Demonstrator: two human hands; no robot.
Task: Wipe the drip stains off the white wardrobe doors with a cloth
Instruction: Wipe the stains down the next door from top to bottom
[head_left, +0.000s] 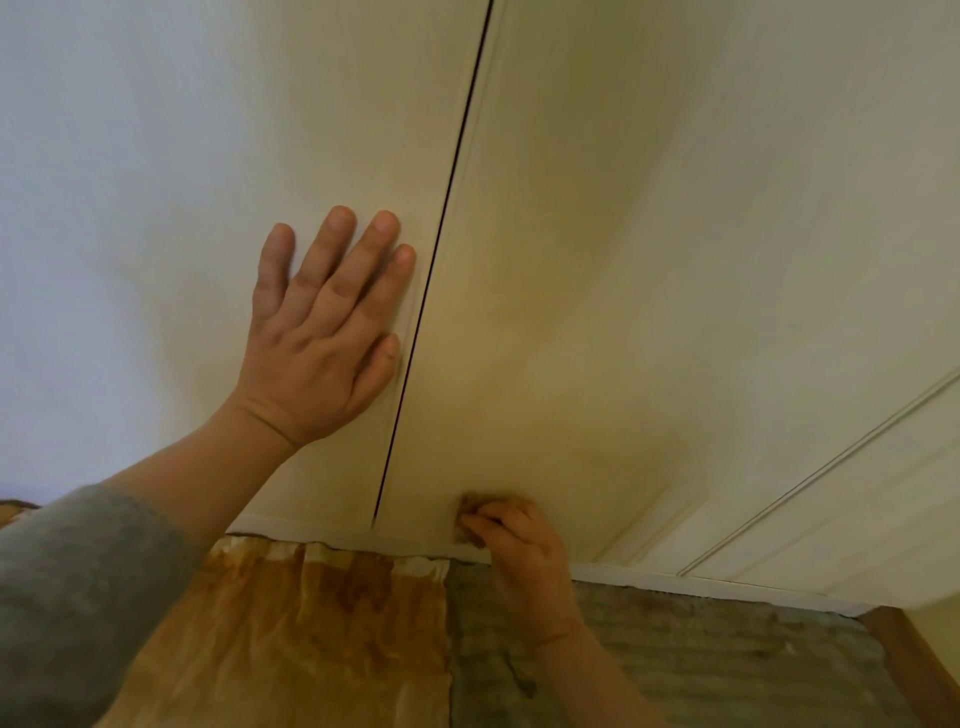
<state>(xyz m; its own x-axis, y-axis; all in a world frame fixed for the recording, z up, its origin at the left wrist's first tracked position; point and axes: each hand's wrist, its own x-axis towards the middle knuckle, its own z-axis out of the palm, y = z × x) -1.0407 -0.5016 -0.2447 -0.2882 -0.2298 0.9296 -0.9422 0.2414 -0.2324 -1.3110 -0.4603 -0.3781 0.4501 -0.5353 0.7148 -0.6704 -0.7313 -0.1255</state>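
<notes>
Head view: the smooth, matte white wardrobe doors (649, 156) meet at a thin dark seam (448, 208). The left hand (322, 332), fingers straight and spread, presses flat on the left door (156, 234), just beside the seam. The right hand (519, 551) pinches a small, crumpled brownish cloth (469, 508) against the bottom edge of the right door (701, 286), near the seam. Below lie a creased orange-brown sheet (311, 623) and ribbed grey matting (701, 639). Broad bare door spreads rightward.

White doors (623, 234), brown cloth (470, 506), grey sleeve (78, 582).
</notes>
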